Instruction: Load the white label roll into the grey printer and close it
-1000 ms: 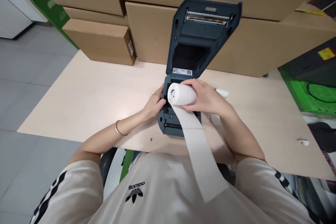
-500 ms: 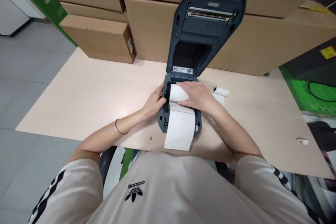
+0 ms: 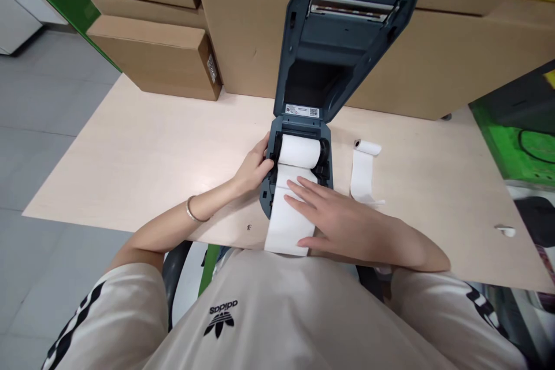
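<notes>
A dark grey label printer [image 3: 299,125] stands on the table with its lid [image 3: 342,40] tipped up and back. Inside it sits a white roll of labels [image 3: 299,151], between black holders. From the roll a strip of label paper [image 3: 286,225] runs forward over the printer's front, past the table edge. My left hand [image 3: 255,167] grips the printer's left side, thumb on the rim. Fingers spread, my right hand [image 3: 325,214] lies on the strip's right part and hides some of the printer's front right corner.
To the right lies a small paper roll [image 3: 368,147], partly unwound. A white earbud-like item [image 3: 506,231] is near the table's right side. Large cardboard boxes [image 3: 243,40] line the back, with a smaller box [image 3: 151,58] at the left. A green chair back [image 3: 60,0] stands behind.
My right hand has come off the roll and moved toward me onto the paper strip, fingers now spread. The strip's end sits slightly nearer me and further left. My left hand stays put.
</notes>
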`<state>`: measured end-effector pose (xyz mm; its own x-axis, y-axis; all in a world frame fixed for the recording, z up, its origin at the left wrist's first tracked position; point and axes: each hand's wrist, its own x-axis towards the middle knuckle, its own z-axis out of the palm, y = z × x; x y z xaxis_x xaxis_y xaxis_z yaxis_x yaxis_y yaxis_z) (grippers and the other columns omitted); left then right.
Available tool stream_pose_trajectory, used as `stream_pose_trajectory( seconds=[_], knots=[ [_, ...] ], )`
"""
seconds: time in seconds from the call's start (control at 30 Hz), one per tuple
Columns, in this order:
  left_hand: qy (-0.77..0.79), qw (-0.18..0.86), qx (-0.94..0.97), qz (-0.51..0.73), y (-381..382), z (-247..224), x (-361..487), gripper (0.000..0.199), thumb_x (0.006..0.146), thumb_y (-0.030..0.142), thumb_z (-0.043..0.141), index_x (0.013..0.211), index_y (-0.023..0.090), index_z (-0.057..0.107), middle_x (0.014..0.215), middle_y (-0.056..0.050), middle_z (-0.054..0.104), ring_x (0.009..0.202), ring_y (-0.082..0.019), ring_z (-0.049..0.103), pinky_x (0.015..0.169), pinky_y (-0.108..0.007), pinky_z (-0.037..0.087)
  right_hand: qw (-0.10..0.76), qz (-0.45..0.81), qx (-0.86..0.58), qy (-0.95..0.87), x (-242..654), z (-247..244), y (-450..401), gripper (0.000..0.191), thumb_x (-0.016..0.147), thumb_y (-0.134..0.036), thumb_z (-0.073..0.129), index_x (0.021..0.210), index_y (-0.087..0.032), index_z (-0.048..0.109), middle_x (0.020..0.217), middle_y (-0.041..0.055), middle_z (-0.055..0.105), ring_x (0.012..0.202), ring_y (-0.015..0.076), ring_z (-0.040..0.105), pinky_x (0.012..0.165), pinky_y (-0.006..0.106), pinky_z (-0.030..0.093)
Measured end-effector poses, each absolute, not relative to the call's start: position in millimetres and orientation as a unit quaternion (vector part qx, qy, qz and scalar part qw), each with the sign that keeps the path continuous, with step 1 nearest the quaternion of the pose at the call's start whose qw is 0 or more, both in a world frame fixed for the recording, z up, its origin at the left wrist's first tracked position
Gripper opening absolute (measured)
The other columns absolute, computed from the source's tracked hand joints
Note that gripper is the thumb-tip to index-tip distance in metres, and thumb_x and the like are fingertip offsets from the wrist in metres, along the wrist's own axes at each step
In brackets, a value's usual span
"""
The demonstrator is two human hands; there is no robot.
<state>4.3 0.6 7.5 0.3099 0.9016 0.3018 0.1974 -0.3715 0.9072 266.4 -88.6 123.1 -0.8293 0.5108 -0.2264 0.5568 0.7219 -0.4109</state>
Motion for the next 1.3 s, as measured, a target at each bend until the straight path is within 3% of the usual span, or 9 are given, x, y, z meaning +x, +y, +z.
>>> stream_pose_trajectory(
  seconds=[0.2, 0.6, 0.67, 0.77, 0.87, 0.93, 1.03, 1.17, 1.3],
  knots=[
    [0.406, 0.414, 0.685, 0.442, -3, 9, 6, 0.080, 0.086, 0.030, 0.058, 0.164, 0.017, 0.052, 0.163, -0.014, 0.066, 0.149, -0.041, 0.062, 0.127, -0.058, 0.049, 0.067, -0.248, 0.298, 0.919, 266, 134, -84, 0.070, 0.111, -0.054, 0.059, 0.167, -0.013, 0.054, 0.183, 0.0196, 0.037, 0.174, 0.0400, 0.026, 0.138, 0.059, 0.039],
    [0.387, 0.459, 0.648, 0.470, -1, -19, 4, 0.083, 0.094, 0.057, 0.068, 0.167, 0.026, 0.045, 0.177, -0.013, 0.048, 0.165, -0.040, 0.042, 0.139, -0.059, 0.034, 0.053, -0.273, 0.283, 0.918, 272, 147, -66, 0.076, 0.098, -0.058, 0.076, 0.164, -0.023, 0.061, 0.179, 0.0141, 0.046, 0.166, 0.0423, 0.044, 0.131, 0.060, 0.048],
    [0.392, 0.468, 0.635, 0.473, -1, -22, 5, 0.083, 0.095, 0.062, 0.066, 0.167, 0.028, 0.045, 0.178, -0.012, 0.047, 0.167, -0.039, 0.039, 0.141, -0.058, 0.030, 0.003, -0.292, 0.297, 0.909, 282, 161, -52, 0.065, 0.099, -0.062, 0.073, 0.153, -0.026, 0.071, 0.168, 0.0123, 0.061, 0.154, 0.0408, 0.059, 0.127, 0.060, 0.052],
    [0.402, 0.490, 0.607, 0.480, 1, -25, 7, 0.083, 0.097, 0.071, 0.062, 0.166, 0.027, 0.047, 0.177, -0.012, 0.047, 0.168, -0.038, 0.038, 0.142, -0.058, 0.027, -0.195, -0.256, 0.416, 0.851, 300, 171, -22, 0.045, 0.103, -0.062, 0.067, 0.129, -0.027, 0.079, 0.137, 0.0094, 0.080, 0.129, 0.0357, 0.075, 0.115, 0.055, 0.060],
    [0.408, 0.508, 0.574, 0.496, 4, -25, 11, 0.081, 0.099, 0.077, 0.058, 0.161, 0.026, 0.053, 0.175, -0.012, 0.050, 0.168, -0.037, 0.038, 0.142, -0.057, 0.028, -0.350, -0.164, 0.529, 0.755, 318, 154, 19, 0.054, 0.105, -0.058, 0.064, 0.152, -0.030, 0.063, 0.160, 0.0131, 0.066, 0.150, 0.0354, 0.061, 0.120, 0.054, 0.055],
    [0.406, 0.517, 0.552, 0.514, 5, -23, 13, 0.076, 0.100, 0.078, 0.055, 0.157, 0.027, 0.058, 0.174, -0.010, 0.053, 0.168, -0.036, 0.039, 0.142, -0.057, 0.028, -0.359, -0.175, 0.533, 0.746, 326, 132, 46, 0.086, 0.103, -0.062, 0.065, 0.176, -0.033, 0.030, 0.184, 0.0129, 0.037, 0.170, 0.0335, 0.036, 0.130, 0.057, 0.045],
    [0.387, 0.543, 0.519, 0.535, 6, -18, 17, 0.070, 0.104, 0.073, 0.048, 0.154, 0.026, 0.061, 0.168, -0.010, 0.060, 0.163, -0.035, 0.049, 0.139, -0.059, 0.034, -0.332, -0.273, 0.480, 0.765, 327, 103, 77, 0.122, 0.095, -0.078, 0.061, 0.181, -0.026, -0.009, 0.190, 0.0163, 0.017, 0.177, 0.0276, 0.018, 0.136, 0.060, 0.034],
    [0.381, 0.583, 0.479, 0.535, 6, -12, 18, 0.070, 0.105, 0.073, 0.043, 0.149, 0.024, 0.066, 0.155, -0.012, 0.072, 0.153, -0.037, 0.062, 0.129, -0.061, 0.046, -0.330, -0.315, 0.455, 0.765, 313, 96, 88, 0.104, 0.101, -0.084, 0.019, 0.181, -0.026, -0.013, 0.190, 0.0143, 0.023, 0.173, 0.0224, 0.033, 0.134, 0.055, 0.039],
    [0.391, 0.598, 0.454, 0.532, 7, -12, 16, 0.076, 0.104, 0.078, 0.040, 0.147, 0.023, 0.069, 0.151, -0.013, 0.076, 0.149, -0.039, 0.065, 0.127, -0.062, 0.048, -0.313, -0.266, 0.496, 0.765, 310, 108, 80, 0.093, 0.102, -0.077, -0.012, 0.183, -0.034, 0.001, 0.181, 0.0102, 0.044, 0.163, 0.0286, 0.050, 0.123, 0.056, 0.050]
  ],
)
